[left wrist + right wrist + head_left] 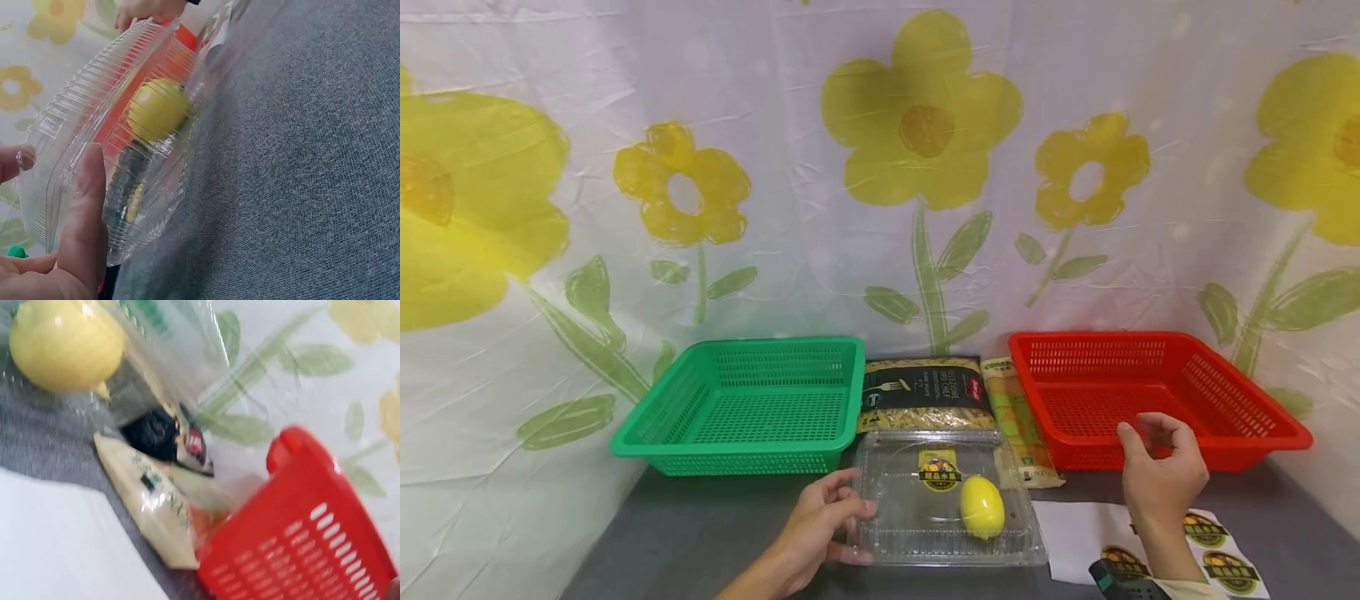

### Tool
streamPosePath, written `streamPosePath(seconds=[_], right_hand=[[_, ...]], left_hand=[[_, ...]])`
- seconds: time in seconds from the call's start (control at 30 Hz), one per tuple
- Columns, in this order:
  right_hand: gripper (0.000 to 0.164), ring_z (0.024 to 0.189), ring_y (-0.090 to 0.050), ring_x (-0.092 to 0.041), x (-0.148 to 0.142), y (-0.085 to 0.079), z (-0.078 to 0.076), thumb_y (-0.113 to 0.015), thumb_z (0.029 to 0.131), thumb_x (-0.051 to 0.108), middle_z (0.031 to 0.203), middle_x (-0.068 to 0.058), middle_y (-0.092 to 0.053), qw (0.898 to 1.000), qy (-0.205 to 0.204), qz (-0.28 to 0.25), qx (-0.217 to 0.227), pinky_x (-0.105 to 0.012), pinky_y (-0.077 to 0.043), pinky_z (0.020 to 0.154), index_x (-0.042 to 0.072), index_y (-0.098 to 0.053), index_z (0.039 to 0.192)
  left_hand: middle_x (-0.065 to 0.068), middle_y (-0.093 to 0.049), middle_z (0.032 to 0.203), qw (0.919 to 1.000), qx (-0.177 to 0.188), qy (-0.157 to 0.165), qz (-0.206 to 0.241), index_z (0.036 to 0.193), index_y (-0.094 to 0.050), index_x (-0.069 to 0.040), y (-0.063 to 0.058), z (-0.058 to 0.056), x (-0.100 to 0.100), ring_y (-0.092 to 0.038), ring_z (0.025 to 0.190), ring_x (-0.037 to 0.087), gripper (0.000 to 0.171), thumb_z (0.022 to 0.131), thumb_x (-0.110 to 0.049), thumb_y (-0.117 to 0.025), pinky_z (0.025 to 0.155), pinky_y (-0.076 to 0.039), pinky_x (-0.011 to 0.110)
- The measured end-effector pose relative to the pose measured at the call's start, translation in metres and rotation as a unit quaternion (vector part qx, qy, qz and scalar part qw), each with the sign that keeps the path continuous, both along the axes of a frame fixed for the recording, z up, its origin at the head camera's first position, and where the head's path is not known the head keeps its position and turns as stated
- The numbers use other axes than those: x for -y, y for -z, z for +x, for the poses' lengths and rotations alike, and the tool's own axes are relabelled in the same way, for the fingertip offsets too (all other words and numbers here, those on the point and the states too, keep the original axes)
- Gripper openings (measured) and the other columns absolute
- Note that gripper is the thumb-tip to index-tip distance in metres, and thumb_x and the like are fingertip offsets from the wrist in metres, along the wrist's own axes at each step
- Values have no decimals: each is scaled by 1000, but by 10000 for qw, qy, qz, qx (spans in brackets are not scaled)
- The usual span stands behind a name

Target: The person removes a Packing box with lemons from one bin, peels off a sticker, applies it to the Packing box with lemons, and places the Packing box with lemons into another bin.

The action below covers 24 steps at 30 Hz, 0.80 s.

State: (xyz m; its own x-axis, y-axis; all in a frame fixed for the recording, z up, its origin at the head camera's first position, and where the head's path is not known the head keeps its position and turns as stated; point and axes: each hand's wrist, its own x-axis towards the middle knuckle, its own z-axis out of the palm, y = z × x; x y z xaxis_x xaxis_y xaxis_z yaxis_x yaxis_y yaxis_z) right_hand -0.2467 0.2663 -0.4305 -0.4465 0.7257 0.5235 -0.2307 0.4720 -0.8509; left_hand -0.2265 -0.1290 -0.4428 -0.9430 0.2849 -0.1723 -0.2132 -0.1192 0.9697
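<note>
A clear plastic clamshell box (910, 533) stands closed in front of me, with a yellow lemon (982, 507) inside at the right. On its lid is a black-and-gold label sticker (940, 473). My left hand (823, 525) holds the box by its left side; in the left wrist view its thumb (87, 194) lies along the clear wall. Lifted between the red basket and a white sheet of label stickers (1078, 533), my right hand (1165, 479) has loosely bent fingers, thumb and forefinger apart, with nothing visible between them.
A green basket (745, 462) stands at the back left and a red basket (1135, 446) at the back right. Between them lie a pasta bag (925, 396) and a pale yellow-green packet (1018, 417). A flowered curtain (790, 208) hangs behind the grey table (685, 533).
</note>
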Motion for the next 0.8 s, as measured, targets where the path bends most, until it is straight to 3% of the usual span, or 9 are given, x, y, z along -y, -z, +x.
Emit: streamPosePath(seconds=[0.2,0.33,0.43,0.57,0.73,0.8], right_hand=[[15,79,-51,-2,-13,8,-3,-78,87,15,82,19,-57,9936,502,-919,-428,-18,-40,70,11,-71,100],[20,77,-51,-6,-26,11,-5,-80,84,8,84,9,-57,9739,409,-2016,-964,-15,-44,68,16,-69,99],[30,67,-50,-9,-35,15,-5,-79,83,0,86,1,-54,9410,136,-3076,-1403,-13,-47,54,16,-63,103],[43,51,-53,-9,-45,19,-4,-80,83,1,90,-4,-50,8961,-116,-4174,-1506,-18,-49,42,17,-50,109],[51,50,-65,-15,-55,21,-4,-84,81,5,95,-4,-56,8503,-468,-4973,-1657,-26,-55,45,16,-44,112],[52,52,-67,-19,-58,20,-4,-84,81,4,97,-5,-59,8271,-705,-5295,-1748,-30,-57,47,16,-44,113]], left_hand=[[12,-58,105,10000,-45,-1,64,155,-23,8,1,2,1,-52,67,10,85,84,-8,-69,67,-61,51],[13,-59,105,10000,-38,-52,14,154,-25,7,0,4,2,-52,67,10,85,84,-9,-69,65,-62,49],[13,-60,104,10000,-32,-84,2,154,-26,7,-1,6,2,-52,66,10,84,84,-8,-69,64,-62,48],[15,-61,105,9999,-14,-96,31,154,-26,7,-2,8,3,-51,66,10,83,84,-8,-69,64,-62,48],[15,-61,106,9999,2,-132,79,154,-26,6,-3,12,0,-52,66,10,84,84,-8,-69,63,-62,47],[15,-61,106,9998,13,-142,127,154,-26,6,-4,13,-1,-52,66,10,83,84,-8,-70,63,-62,46]])
